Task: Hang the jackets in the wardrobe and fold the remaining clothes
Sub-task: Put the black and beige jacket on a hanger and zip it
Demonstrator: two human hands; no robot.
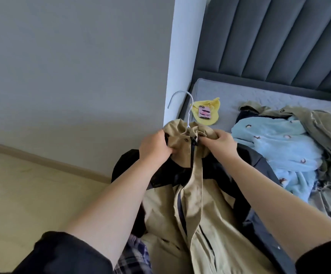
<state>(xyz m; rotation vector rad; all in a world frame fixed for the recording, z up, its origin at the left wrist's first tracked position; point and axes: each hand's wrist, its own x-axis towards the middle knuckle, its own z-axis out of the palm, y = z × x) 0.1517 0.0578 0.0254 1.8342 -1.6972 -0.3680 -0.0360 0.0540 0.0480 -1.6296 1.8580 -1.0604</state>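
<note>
A tan and black jacket [198,204] hangs in front of me on a white hanger, whose hook [182,99] sticks up above the collar. My left hand [156,146] grips the left side of the collar. My right hand [220,143] pinches the right side of the collar beside the black zipper. On the bed to the right lies a pile of clothes: a light blue fleece garment [279,153] and an olive jacket [318,123] over it.
A grey mattress [229,95] with a padded dark headboard [279,40] fills the right side. A yellow cloth with a pink phone [205,112] on it lies near the bed's corner. Left is a grey wall [71,66] and pale wooden floor [32,190].
</note>
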